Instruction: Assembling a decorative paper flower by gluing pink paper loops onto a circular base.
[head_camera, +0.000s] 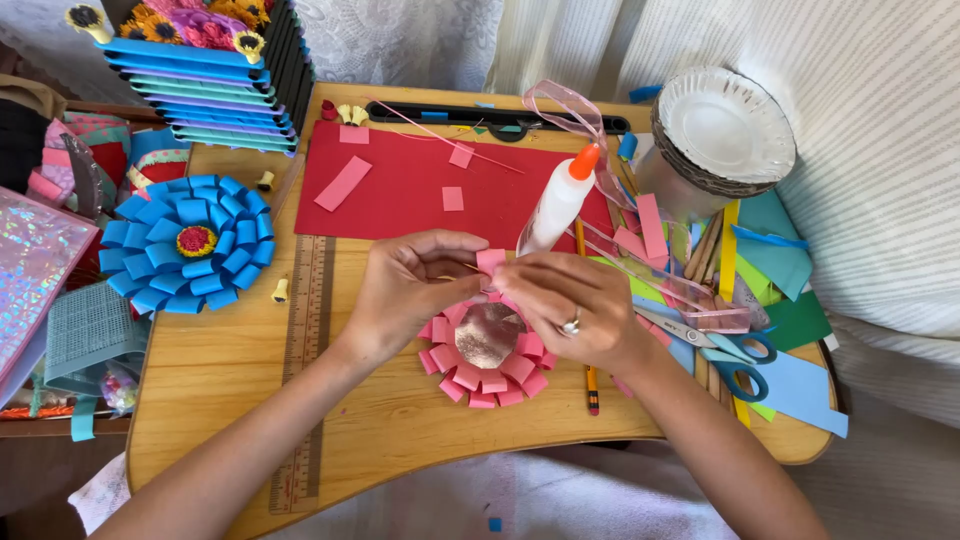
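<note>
Fingertips of both hands overlap at pink paper strip (490, 261), so exact grip pts hard to make out. Strip: small folded pink paper, matte. Left hand (410, 285) and right hand (560, 300) both pinch it, fingers curled closed. Strip sits just above pink paper flower (487, 345), w/ looped petals round a shiny disc centre, flat on wooden table (220, 370). Glue bottle (556, 205) stands behind the hands

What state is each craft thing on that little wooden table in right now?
Pink paper strip: folded, pinched by left hand and right hand.
Pink paper flower: partly petalled, centre bare.
Blue paper flower: complete, lying flat.
Glue bottle: upright, capped.
Scissors: shut, lying flat.
</note>
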